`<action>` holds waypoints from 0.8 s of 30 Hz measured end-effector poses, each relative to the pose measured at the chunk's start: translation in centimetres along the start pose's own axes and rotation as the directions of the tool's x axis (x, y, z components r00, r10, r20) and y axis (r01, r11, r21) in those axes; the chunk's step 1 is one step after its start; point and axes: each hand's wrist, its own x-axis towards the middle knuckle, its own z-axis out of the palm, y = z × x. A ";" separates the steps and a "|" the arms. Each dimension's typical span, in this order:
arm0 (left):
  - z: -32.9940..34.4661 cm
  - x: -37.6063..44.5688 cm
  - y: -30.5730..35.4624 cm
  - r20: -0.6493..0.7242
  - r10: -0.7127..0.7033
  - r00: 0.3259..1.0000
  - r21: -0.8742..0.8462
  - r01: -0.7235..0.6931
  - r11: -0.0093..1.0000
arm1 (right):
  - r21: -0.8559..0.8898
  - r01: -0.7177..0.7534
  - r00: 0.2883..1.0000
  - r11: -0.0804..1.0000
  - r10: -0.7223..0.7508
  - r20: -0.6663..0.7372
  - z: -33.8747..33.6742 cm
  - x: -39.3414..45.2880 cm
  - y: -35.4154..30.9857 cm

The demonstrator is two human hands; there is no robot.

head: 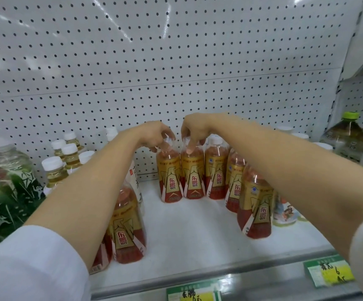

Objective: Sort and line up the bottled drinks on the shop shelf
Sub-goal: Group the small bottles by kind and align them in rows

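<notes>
Left hand: the left hand (154, 135) reached to the centre of the frame, its fingers curled down round the cap of a red-and-gold bottle (169, 177) at the back of the shelf.
Right hand: the right hand (194, 129) sat just beside the left, fingers pinching the top of the neighbouring bottle (193, 177), which touched the first.
Back row: two more red-and-gold bottles (217, 170) stood to the right of the held pair, close against the pegboard wall (176, 61).
Front bottles: one red-and-gold bottle (128, 227) stood lower left under the left forearm; another (255, 205) stood right of centre, partly behind the right forearm.
Shelf: the white shelf (197, 235) lay bare between them.
Other stock: pale yellow bottles with white caps (54, 170) at left, green-labelled bottles (9, 181) at far left, green-capped bottles (347, 135) at upper right.
Edge: price tags (330, 272) sat along the bottom rail.
</notes>
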 end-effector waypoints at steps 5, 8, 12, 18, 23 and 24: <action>0.3 0.2 0.1 -0.038 -0.020 0.999 0.057 0.022 0.998 | -0.027 0.020 0.998 0.999 -0.022 -0.064 0.8 0.2 0.6; 0.3 0.1 0.1 0.002 -0.083 0.997 0.031 0.083 0.996 | -0.014 0.017 0.999 1.000 -0.018 -0.027 0.7 -0.1 0.6; -0.1 -1.2 0.6 0.026 -0.124 0.992 0.165 0.118 0.979 | -0.031 -0.009 1.000 0.999 0.008 -0.008 -0.7 -2.0 1.6; -2.2 -9.3 1.0 -0.048 -0.164 0.985 0.302 0.171 0.938 | -0.127 -0.112 0.992 0.986 0.118 0.040 -1.3 -4.6 5.5; -1.6 -14.1 1.2 0.068 -0.271 0.960 0.355 0.230 0.906 | 0.034 -0.065 0.995 0.997 0.068 -0.075 -0.5 -5.4 6.0; -1.5 -14.5 1.3 0.057 -0.285 0.957 0.366 0.245 0.898 | 0.065 -0.054 0.995 0.996 0.059 -0.082 -0.5 -5.7 6.1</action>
